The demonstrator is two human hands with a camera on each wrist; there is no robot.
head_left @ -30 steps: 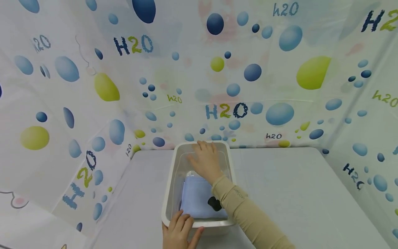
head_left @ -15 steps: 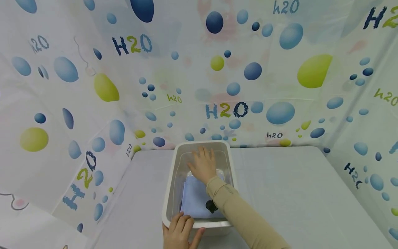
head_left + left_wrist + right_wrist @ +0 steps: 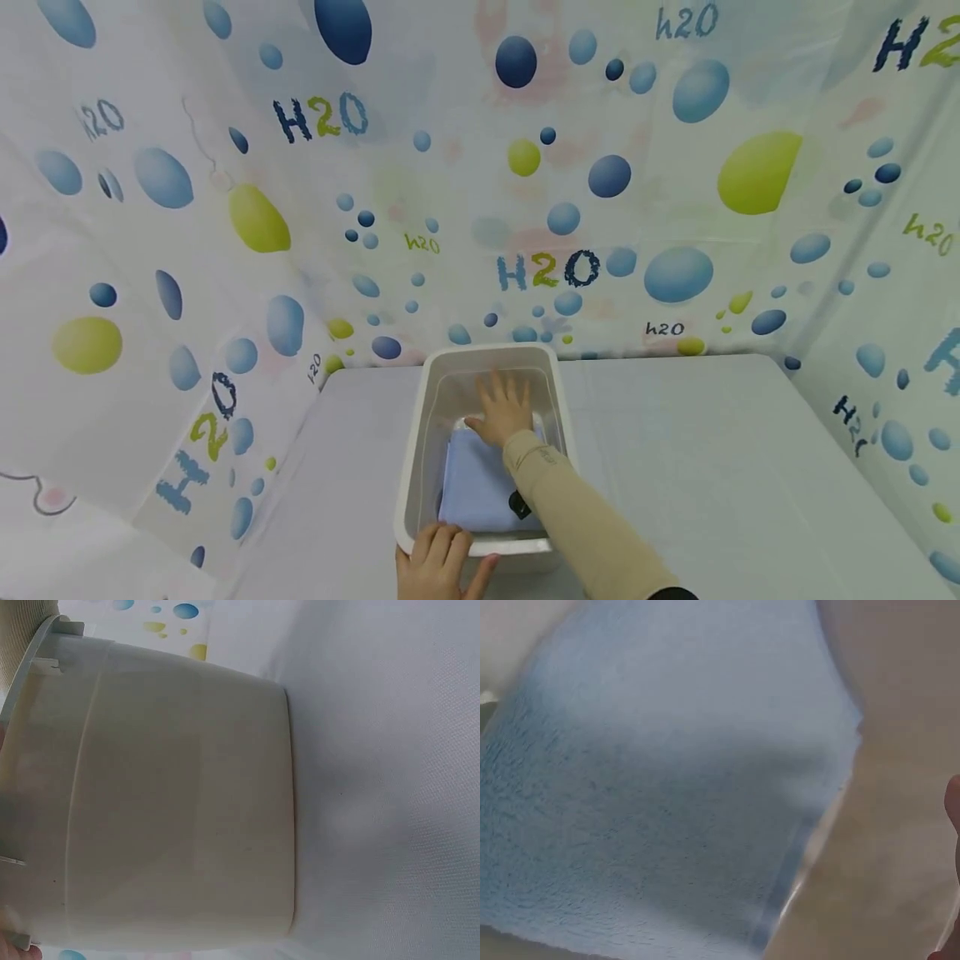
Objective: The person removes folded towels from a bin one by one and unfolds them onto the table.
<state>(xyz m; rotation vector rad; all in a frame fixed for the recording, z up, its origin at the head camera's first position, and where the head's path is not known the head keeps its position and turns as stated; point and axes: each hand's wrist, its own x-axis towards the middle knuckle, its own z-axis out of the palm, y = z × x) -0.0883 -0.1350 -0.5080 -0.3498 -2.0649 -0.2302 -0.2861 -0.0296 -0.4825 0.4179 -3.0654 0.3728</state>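
1 white, rectangular plastic tub (image 3: 180, 802) stands on the white-covered table (image 3: 690, 467). Your left hand (image 3: 437, 568) grips its near rim, fingers curled over the edge. Your right hand (image 3: 507, 417), fingers spread apart, is inside, at the far end of the flat light-blue cloth (image 3: 476, 483) lying in the tub; I cannot tell whether it touches the cloth.

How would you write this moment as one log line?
left hand: holds near rim of white plastic tub | right hand: spread inside tub, contact unclear | flat light-blue cloth: lies inside tub
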